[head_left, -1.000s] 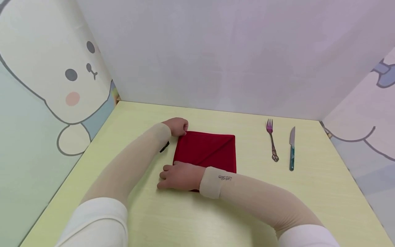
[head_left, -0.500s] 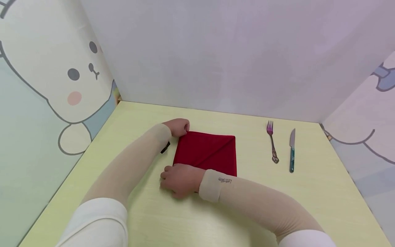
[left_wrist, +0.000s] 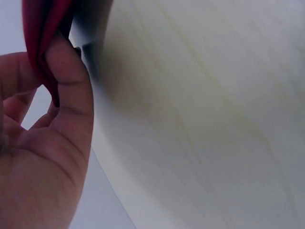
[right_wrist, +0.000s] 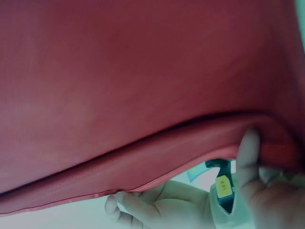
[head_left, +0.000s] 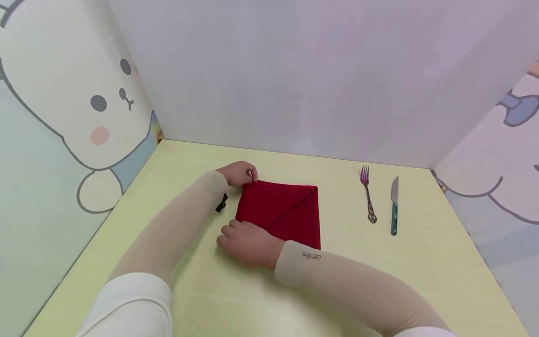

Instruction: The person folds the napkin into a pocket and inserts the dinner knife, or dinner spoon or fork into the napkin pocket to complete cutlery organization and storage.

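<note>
A red cloth napkin (head_left: 280, 203), folded to a square with a diagonal crease, spreads between the hands in the head view. At its far left corner, my left hand (head_left: 237, 173) pinches the cloth between thumb and fingers. The left wrist view shows this close up, with the folded red layers (left_wrist: 40, 38) between the digits. My right hand (head_left: 252, 243) grips the left edge near the front corner and covers that corner from above. In the right wrist view, my right thumb (right_wrist: 249, 152) presses the lifted edge, while my left hand (right_wrist: 167, 205) holds the same edge further along.
On the pale yellow table (head_left: 202, 290), a fork (head_left: 367, 194) and a green-handled knife (head_left: 394, 206) lie to the right of the napkin, tines and blade pointing away. A grey wall (head_left: 294, 84) stands behind. A small black item (head_left: 221, 203) shows at the left wrist.
My right hand's spread fingers have drawn in and curled at the napkin's left edge. My left hand keeps its corner. The fork and knife shift slightly in view along with the camera.
</note>
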A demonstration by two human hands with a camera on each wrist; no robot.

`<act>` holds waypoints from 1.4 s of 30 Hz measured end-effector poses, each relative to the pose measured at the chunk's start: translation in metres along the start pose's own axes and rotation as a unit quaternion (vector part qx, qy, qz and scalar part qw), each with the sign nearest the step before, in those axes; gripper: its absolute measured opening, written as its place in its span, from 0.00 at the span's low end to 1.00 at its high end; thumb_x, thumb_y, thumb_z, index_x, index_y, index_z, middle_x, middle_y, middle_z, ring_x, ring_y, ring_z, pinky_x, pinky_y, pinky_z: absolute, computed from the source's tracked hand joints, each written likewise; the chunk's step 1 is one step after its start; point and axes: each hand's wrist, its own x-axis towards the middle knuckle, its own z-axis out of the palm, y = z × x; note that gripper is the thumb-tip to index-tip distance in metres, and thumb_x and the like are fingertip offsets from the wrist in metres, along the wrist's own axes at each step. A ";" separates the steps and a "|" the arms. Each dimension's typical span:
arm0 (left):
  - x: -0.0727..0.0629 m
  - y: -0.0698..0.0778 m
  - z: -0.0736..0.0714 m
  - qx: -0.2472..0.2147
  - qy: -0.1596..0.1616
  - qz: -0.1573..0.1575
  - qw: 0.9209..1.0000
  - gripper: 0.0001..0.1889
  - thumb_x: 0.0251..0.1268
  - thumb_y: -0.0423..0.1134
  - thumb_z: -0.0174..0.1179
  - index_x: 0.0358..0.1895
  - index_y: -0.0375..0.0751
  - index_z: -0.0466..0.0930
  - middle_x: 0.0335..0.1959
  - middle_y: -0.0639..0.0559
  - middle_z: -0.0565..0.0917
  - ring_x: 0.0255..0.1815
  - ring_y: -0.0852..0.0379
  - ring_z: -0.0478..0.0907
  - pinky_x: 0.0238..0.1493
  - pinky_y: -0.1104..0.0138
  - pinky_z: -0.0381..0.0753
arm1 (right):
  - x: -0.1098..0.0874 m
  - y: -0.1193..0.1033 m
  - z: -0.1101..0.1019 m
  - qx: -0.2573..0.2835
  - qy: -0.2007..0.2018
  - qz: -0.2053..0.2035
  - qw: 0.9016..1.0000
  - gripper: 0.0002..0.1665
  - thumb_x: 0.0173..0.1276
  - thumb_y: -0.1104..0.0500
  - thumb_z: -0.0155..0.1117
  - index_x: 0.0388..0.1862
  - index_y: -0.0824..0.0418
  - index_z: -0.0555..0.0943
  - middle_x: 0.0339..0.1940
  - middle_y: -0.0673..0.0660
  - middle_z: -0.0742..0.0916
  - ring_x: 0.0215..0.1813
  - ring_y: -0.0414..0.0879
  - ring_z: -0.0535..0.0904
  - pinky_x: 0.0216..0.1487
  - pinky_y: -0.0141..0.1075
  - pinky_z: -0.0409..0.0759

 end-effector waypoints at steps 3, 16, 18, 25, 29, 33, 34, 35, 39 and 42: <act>0.001 -0.001 -0.002 0.004 0.004 0.001 1.000 0.15 0.76 0.31 0.50 0.43 0.44 0.89 0.42 0.48 0.84 0.38 0.52 0.74 0.40 0.63 0.74 | -0.005 -0.004 -0.007 -0.025 0.016 0.063 0.998 0.09 0.71 0.57 0.66 0.48 0.53 0.80 0.43 0.50 0.78 0.40 0.46 0.72 0.39 0.31 0.75; -0.001 -0.015 -0.013 0.043 -0.045 0.031 0.998 0.30 0.61 0.19 0.44 0.53 0.50 0.91 0.57 0.53 0.85 0.65 0.50 0.75 0.64 0.59 0.74 | -0.035 0.018 -0.030 0.300 -0.027 0.393 0.869 0.25 0.65 0.58 0.75 0.56 0.61 0.74 0.40 0.54 0.80 0.39 0.45 0.77 0.40 0.36 0.82; -0.002 -0.019 -0.015 0.046 -0.039 0.044 0.997 0.27 0.61 0.20 0.49 0.51 0.51 0.91 0.55 0.54 0.86 0.62 0.51 0.76 0.62 0.59 0.76 | -0.045 0.025 -0.034 0.348 -0.013 0.406 0.845 0.19 0.67 0.61 0.72 0.53 0.61 0.76 0.37 0.52 0.79 0.38 0.45 0.77 0.37 0.36 0.81; -0.009 -0.019 -0.027 -0.042 -0.005 0.080 0.996 0.09 0.67 0.29 0.67 0.42 0.48 0.91 0.51 0.51 0.88 0.56 0.51 0.81 0.60 0.55 0.77 | -0.073 0.049 -0.040 0.453 0.028 0.436 0.777 0.21 0.70 0.66 0.63 0.62 0.63 0.80 0.48 0.53 0.84 0.47 0.48 0.78 0.45 0.40 0.82; -0.015 -0.009 -0.042 -0.102 0.001 0.095 0.990 0.03 0.68 0.34 0.68 0.40 0.47 0.89 0.58 0.50 0.86 0.62 0.51 0.79 0.64 0.53 0.75 | -0.086 0.061 -0.042 0.492 0.035 0.447 0.747 0.22 0.68 0.66 0.66 0.61 0.62 0.81 0.49 0.53 0.84 0.49 0.49 0.79 0.47 0.42 0.83; -0.025 0.006 -0.060 -0.146 0.011 0.100 0.984 0.03 0.69 0.34 0.67 0.41 0.40 0.87 0.47 0.45 0.88 0.53 0.46 0.80 0.58 0.55 0.76 | -0.096 0.069 -0.054 0.525 0.044 0.438 0.729 0.22 0.66 0.66 0.70 0.60 0.62 0.82 0.48 0.54 0.84 0.50 0.50 0.80 0.47 0.43 0.84; -0.027 0.010 -0.065 -0.153 0.015 0.100 0.983 0.03 0.68 0.34 0.68 0.41 0.39 0.87 0.43 0.45 0.88 0.50 0.45 0.80 0.55 0.55 0.77 | -0.099 0.071 -0.057 0.528 0.046 0.435 0.728 0.22 0.66 0.65 0.71 0.60 0.62 0.82 0.47 0.54 0.85 0.50 0.50 0.80 0.48 0.43 0.83; -0.030 0.014 -0.070 -0.158 0.019 0.101 0.982 0.04 0.67 0.34 0.68 0.41 0.38 0.86 0.40 0.44 0.87 0.47 0.44 0.80 0.52 0.56 0.77 | -0.101 0.072 -0.060 0.532 0.050 0.431 0.727 0.22 0.66 0.66 0.71 0.59 0.62 0.82 0.47 0.54 0.85 0.50 0.50 0.81 0.49 0.44 0.83; -0.043 0.026 -0.088 -0.169 0.036 0.103 0.979 0.06 0.66 0.34 0.68 0.41 0.36 0.84 0.37 0.43 0.85 0.42 0.46 0.78 0.45 0.59 0.77 | -0.107 0.078 -0.070 0.538 0.060 0.412 0.733 0.18 0.67 0.66 0.70 0.55 0.60 0.84 0.44 0.52 0.86 0.48 0.48 0.82 0.50 0.45 0.82; -0.054 0.033 -0.100 -0.162 0.048 0.110 0.979 0.06 0.68 0.36 0.68 0.41 0.37 0.82 0.38 0.42 0.85 0.41 0.47 0.79 0.42 0.60 0.77 | -0.110 0.082 -0.077 0.542 0.071 0.402 0.735 0.14 0.68 0.66 0.69 0.52 0.58 0.85 0.42 0.51 0.87 0.46 0.46 0.84 0.49 0.45 0.82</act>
